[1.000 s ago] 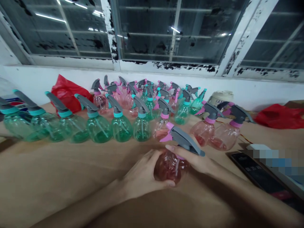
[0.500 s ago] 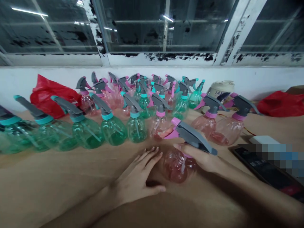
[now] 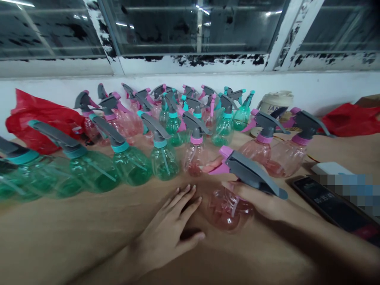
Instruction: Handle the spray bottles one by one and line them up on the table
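My right hand (image 3: 258, 198) is wrapped round the neck of a clear pink spray bottle (image 3: 227, 211) with a grey and pink trigger head. A finger reaches forward by the pink trigger. The bottle stands on the brown tabletop, its head pointing away to the left. To its left, my left hand (image 3: 169, 229) lies flat on the table with fingers spread, apart from the bottle and holding nothing. Just beyond the hands stand another pink spray bottle (image 3: 194, 158) and a green spray bottle (image 3: 164, 160) with a turquoise collar.
Several green spray bottles (image 3: 93, 174) line the left side; more pink and green ones crowd toward the wall. Two pink bottles (image 3: 282, 158) stand at right. A phone (image 3: 332, 202) lies beside a white box (image 3: 334, 169). Red bags (image 3: 44, 122) and a pale tub (image 3: 274, 102) sit behind.
The camera view has shifted slightly, so the row of bottles appears larger and further left. Both hands keep nearly the same pose, the right still gripping the pink spray bottle.
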A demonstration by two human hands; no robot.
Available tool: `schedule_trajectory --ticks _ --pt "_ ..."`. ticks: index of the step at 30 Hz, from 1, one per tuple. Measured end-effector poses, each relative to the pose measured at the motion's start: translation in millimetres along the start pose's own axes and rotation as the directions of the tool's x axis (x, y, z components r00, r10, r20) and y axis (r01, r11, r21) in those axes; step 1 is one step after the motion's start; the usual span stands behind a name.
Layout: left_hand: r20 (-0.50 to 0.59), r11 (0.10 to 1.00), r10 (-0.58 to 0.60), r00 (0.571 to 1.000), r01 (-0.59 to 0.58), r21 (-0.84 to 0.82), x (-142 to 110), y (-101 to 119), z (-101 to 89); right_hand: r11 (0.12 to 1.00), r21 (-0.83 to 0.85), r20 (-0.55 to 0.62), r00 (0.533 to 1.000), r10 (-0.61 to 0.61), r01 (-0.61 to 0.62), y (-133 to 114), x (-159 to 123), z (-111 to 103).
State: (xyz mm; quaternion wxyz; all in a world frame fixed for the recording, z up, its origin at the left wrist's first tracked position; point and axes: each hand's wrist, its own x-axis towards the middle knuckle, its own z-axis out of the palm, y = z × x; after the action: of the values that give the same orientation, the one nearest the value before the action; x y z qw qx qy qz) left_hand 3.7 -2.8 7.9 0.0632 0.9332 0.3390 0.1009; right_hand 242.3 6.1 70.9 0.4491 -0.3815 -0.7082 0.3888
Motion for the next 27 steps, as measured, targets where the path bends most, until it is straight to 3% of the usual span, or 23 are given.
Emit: schedule_trajectory --ticks 3,15,20,22,27 --pt "-0.025 1.000 -0.015 1.000 0.015 0.010 0.5 1.0 1.4 0.999 0.026 0.040 0.999 0.021 -0.022 -0.8 1.2 0.7" --pt "-0.020 0.996 -0.002 1.000 0.003 0.089 -0.9 -0.7 5.6 0.995 -0.098 -0.024 0.999 -0.028 0.025 -7.4 2.7 5.2" --pt "-0.007 0.996 0.004 1.000 -0.003 0.094 -0.3 -1.9 4.6 0.981 -0.190 -0.152 0.987 -0.057 0.027 -19.7 4.1 8.1" --pt "-0.022 0.996 0.004 1.000 -0.002 0.084 -0.9 -3.2 6.6 0.975 -0.219 -0.147 0.987 -0.068 0.035 -21.4 5.1 7.6" --pt "-0.076 0.998 0.017 0.997 -0.013 0.054 -0.7 -3.9 9.5 1.000 0.002 -0.089 0.996 -0.005 0.005 -18.3 7.7 8.6"
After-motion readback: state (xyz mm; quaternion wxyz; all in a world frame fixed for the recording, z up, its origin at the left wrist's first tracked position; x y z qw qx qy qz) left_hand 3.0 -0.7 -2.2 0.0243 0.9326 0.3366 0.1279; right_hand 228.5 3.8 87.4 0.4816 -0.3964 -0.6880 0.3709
